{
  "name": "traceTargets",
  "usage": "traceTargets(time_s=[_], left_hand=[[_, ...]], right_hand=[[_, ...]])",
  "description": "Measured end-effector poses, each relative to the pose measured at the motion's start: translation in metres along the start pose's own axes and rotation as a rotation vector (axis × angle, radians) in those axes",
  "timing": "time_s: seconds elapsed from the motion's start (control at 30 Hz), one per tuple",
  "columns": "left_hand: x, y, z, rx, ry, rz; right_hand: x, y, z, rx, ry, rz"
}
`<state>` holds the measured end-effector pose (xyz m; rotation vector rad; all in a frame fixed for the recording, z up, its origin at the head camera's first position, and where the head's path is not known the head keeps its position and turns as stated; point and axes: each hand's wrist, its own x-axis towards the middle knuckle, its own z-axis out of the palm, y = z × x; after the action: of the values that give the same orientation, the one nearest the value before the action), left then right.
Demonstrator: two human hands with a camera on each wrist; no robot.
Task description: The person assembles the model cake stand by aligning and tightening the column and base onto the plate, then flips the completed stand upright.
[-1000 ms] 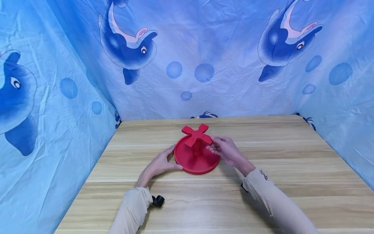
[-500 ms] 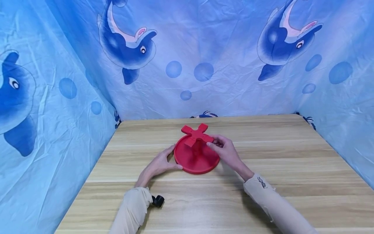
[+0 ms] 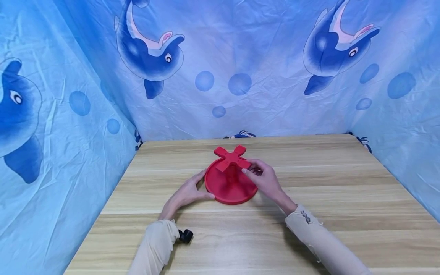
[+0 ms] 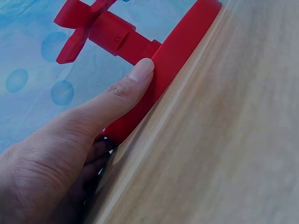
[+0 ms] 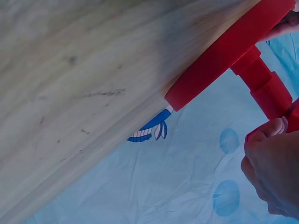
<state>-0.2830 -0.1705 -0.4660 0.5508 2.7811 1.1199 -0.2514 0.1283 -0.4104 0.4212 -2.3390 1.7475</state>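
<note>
A red round tray-like base [image 3: 231, 201] with a raised rim lies flat on the table. From its middle rises a stepped red post [image 4: 114, 35], marked "33" in the left wrist view. On top of the post sits a red four-armed cross piece [image 3: 232, 157]. My left hand [image 3: 187, 193] holds the base's left side, its thumb on the near rim and its fingers around the far left edge. My right hand [image 3: 266, 180] pinches the cross's near right arm, with the thumb in front and the fingers behind, partly hidden.
The wood-grain table [image 3: 220, 236] reaches back to a blue curtain [image 3: 240, 49] printed with dolphins and bubbles, which also hangs along both sides. A small black wrist camera [image 3: 186, 236] sticks out from the left sleeve.
My right hand has gone from loose fingers at the arm's tip to a thumb-and-finger pinch on it. The cross has turned very slightly. The left hand and base stay nearly still.
</note>
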Motion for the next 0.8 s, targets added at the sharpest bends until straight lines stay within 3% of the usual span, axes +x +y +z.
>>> traceTargets(time_s=[0.33, 0.8], left_hand=[[0.0001, 0.0009, -0.0004, 0.001, 0.001, 0.017], [0.0008, -0.0002, 0.0007, -0.027, 0.007, 0.056]], right_hand=[[-0.0032, -0.0051, 0.0024, -0.056, 0.01, -0.052], [-0.0053, 0.0007, 0.0094, -0.14, 0.067, -0.23]])
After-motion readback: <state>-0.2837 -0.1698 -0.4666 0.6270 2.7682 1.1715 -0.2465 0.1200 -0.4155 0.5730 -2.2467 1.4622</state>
